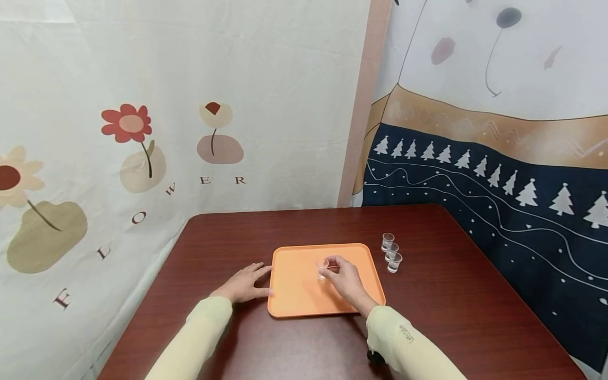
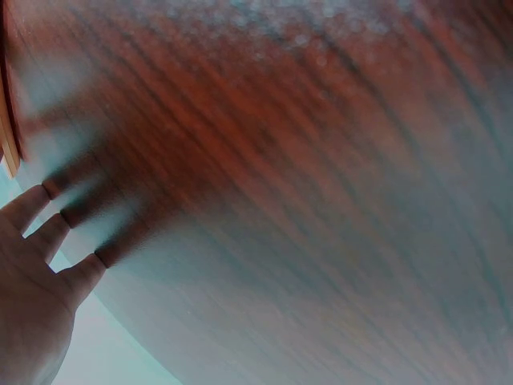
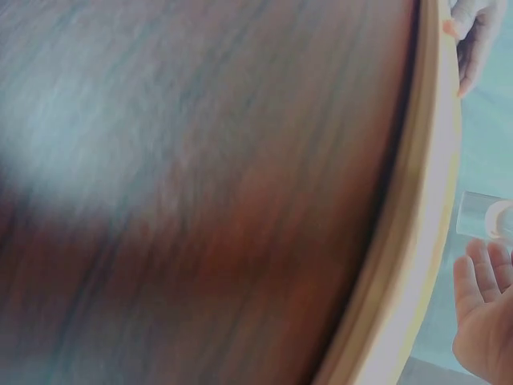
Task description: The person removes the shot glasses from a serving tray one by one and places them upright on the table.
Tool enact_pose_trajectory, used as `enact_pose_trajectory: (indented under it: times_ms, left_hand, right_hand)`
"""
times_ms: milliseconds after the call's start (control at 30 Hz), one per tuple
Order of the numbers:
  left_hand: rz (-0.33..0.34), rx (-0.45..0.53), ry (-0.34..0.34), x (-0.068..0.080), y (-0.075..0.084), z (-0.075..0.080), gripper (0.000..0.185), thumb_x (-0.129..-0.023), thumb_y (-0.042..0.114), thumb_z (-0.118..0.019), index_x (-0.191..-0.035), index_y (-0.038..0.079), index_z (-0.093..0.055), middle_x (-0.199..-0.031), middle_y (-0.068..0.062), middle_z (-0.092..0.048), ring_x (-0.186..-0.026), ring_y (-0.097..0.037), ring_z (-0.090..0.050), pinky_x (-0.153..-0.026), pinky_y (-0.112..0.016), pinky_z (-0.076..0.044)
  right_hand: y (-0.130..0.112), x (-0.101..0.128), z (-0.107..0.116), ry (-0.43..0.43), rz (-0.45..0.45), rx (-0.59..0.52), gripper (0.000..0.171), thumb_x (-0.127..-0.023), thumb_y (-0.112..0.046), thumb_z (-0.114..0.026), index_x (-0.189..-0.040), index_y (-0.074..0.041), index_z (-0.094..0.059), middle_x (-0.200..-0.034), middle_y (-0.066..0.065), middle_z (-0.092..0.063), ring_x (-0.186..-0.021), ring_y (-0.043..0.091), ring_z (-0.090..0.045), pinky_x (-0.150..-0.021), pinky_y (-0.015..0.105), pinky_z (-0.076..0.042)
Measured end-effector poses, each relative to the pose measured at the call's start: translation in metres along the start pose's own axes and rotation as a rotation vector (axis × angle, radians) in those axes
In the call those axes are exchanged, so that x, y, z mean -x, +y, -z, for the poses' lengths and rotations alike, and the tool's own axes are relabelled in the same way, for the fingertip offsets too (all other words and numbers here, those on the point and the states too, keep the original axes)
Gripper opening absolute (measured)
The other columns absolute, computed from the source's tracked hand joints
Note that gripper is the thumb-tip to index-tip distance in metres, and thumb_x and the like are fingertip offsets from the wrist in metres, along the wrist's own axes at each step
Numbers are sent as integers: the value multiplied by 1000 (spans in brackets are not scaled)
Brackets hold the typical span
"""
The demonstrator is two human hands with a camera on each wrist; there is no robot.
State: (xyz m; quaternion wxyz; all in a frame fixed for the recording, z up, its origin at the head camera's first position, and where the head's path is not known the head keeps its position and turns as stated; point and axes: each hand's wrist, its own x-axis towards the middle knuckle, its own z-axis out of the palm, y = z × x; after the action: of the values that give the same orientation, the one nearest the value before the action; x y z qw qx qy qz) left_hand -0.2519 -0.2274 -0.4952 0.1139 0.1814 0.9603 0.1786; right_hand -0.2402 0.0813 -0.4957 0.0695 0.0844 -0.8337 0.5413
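Note:
A small clear shot glass (image 1: 322,269) is pinched between the thumb and fingers of my right hand (image 1: 345,279), over the middle of an orange tray (image 1: 296,301). In the right wrist view the clear glass (image 3: 474,215) shows beside the fingertips of that hand (image 3: 485,321). At the tray's left edge lies my left hand (image 1: 244,285), its fingers extended and spread, the thumb touching the rim. The left wrist view shows this hand (image 2: 32,289) with fingertips down at the dark wooden tabletop (image 2: 240,200).
Just right of the tray, three more clear shot glasses (image 1: 387,241) stand in a close row on the reddish-brown table (image 1: 456,295). Behind the table hang a pale flower-print cloth (image 1: 285,105) and a dark blue tree-print cloth (image 1: 494,211).

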Motion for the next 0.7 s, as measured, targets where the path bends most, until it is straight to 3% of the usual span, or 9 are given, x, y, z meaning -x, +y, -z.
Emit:
enact_pose_trajectory:
  times_ms: [267,533,700]
  left_hand:
    - [-9,-2,7,-2,-2,-1,86,-83,62,-70,-151,17,-44,-154,-21,-36,-142,-44,-29,-112,-60,-26]
    - [-9,4,4,-3,-1,1,86,-83,62,-71,-151,18,-44,-154,-22,-36,-142,-45,-29,-112,-61,-25]
    - [0,9,5,0,-1,0,86,-82,62,-70,-151,18,-44,-154,-21,-36,-143,-44,-29,-112,-60,-25]
  right_hand:
    - [1,-3,29,56,-29,9,31,-86,-17,-79,-110,-1,-69,-97,6,-72,-90,21,-70,-71,32,-56]
    - [8,4,76,157,-62,-21,31,-85,-11,-79,-112,2,-68,-100,13,-72,-93,24,-69,-73,23,-53]
    - [21,15,107,201,-125,28,35,-85,-17,-80,-114,-1,-68,-103,14,-73,-94,22,-70,-72,17,-51]
